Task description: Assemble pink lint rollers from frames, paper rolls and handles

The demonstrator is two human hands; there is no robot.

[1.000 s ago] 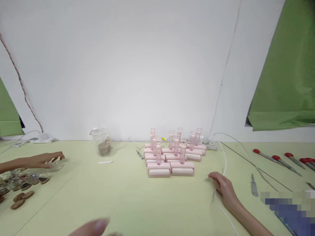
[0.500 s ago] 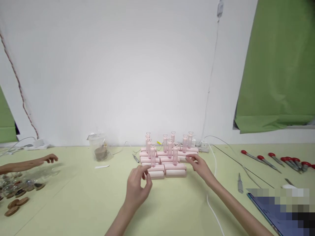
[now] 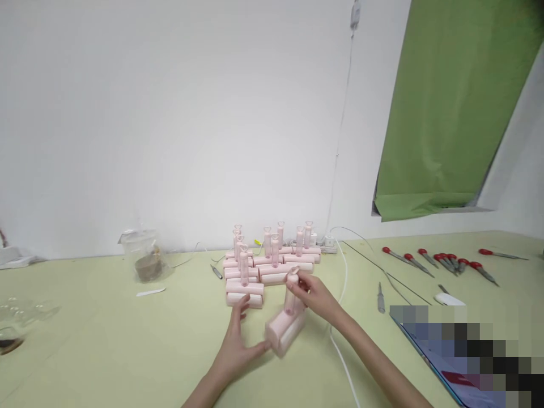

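before the worktop's [image 3: 106, 351] back edge, the right hand [image 3: 315, 296] pinches a unit's [image 3: 280, 327] slim tube [image 3: 290, 300], the half-open left hand [image 3: 238, 347] perhaps steadying it.

L fingers [image 3: 241, 306] apart, R fingers [image 3: 305, 279] pinched

Okay, did a count: 10 pink gadgets [image 3: 245, 289], so 9 in the cluster plus 1 at the 2 hands (1 left hand [image 3: 238, 343], 1 right hand [image 3: 313, 293]). Red-ended tools [image 3: 419, 264]: looks like 9, but the middle bunch overlaps. Then 1 grey pen-like tool [image 3: 216, 272], 1 clear-handled tool [image 3: 381, 300], 1 white flat stick [image 3: 151, 292], 1 plastic bag [image 3: 142, 249], 1 green curtain [image 3: 442, 113]. Clear glass pieces [image 3: 25, 311] on the left? Too blurry to count, sorry.
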